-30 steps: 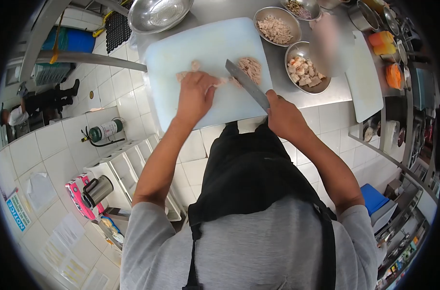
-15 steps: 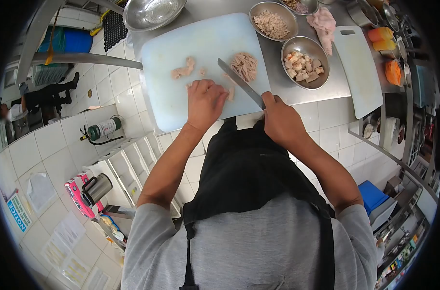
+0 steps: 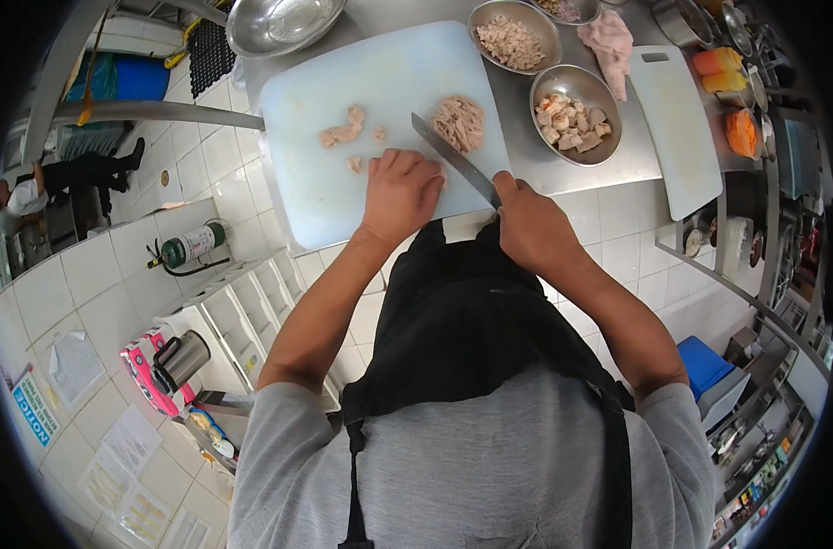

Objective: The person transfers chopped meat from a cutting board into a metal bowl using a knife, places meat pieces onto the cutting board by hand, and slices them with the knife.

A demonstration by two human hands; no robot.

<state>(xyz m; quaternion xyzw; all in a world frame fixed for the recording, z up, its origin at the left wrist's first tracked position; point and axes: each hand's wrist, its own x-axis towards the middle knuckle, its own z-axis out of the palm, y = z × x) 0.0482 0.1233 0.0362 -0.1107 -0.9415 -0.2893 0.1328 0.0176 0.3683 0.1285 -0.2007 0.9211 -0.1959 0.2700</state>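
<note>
My right hand (image 3: 531, 220) is wrapped round the handle of a kitchen knife (image 3: 462, 165), its blade slanting up and left over the light blue cutting board (image 3: 316, 206). Close to the left of the blade, my left hand (image 3: 401, 194) rests on the board with curled fingers, pressing on a piece of cooked meat (image 3: 445, 174) that is mostly hidden. Beyond the blade lies a pile of meat strips (image 3: 458, 123). Small meat scraps (image 3: 343, 130) lie on the board's left side.
Right of the board stand a steel bowl of meat chunks (image 3: 575, 119) and a bowl of chopped meat (image 3: 512, 46). A pink cloth (image 3: 607, 44) and a white cutting board (image 3: 677, 137) lie farther right. A steel bowl (image 3: 284, 23) sits at the back left. Another person (image 3: 64, 183) is at far left.
My left hand has shifted slightly right, towards the blade, uncovering a small meat scrap on its left. The knife has barely moved.
</note>
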